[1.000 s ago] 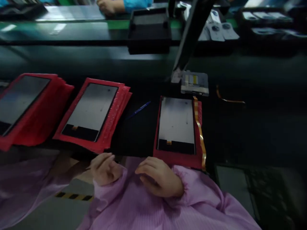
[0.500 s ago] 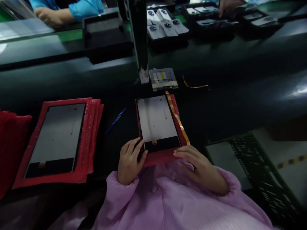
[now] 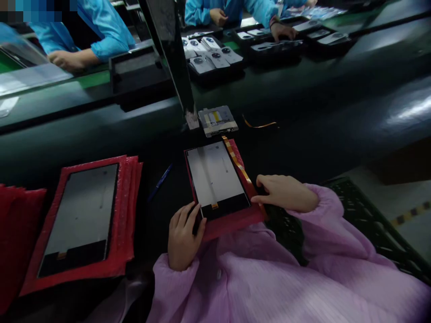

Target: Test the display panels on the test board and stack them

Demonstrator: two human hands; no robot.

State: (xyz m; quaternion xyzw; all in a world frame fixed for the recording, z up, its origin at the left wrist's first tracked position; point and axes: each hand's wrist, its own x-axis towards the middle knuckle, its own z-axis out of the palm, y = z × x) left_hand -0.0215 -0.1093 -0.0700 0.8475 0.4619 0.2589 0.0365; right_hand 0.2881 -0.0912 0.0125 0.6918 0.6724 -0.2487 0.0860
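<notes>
A grey screen panel (image 3: 213, 177) lies on a red bubble-wrap sleeve (image 3: 232, 220) in front of me on the dark bench. An orange ribbon strip (image 3: 237, 163) runs along the sleeve's right edge. My left hand (image 3: 183, 235) rests at the panel's near left corner, fingers curled against its edge. My right hand (image 3: 284, 193) is at the right edge of the sleeve, fingertips touching the red wrap near the strip, fingers loosely together. Both sleeves are pink.
A second panel on a stack of red sleeves (image 3: 84, 220) lies to the left, a blue pen (image 3: 160, 181) between them. A small grey module (image 3: 217, 120) and a black post (image 3: 171, 54) stand behind. A black crate (image 3: 363, 224) is at right. Workers in blue sit across the belt.
My hands came up from my lap to the panel; the left took its near left corner, then the right hand moved from the near edge to the right edge. The view shifted right.
</notes>
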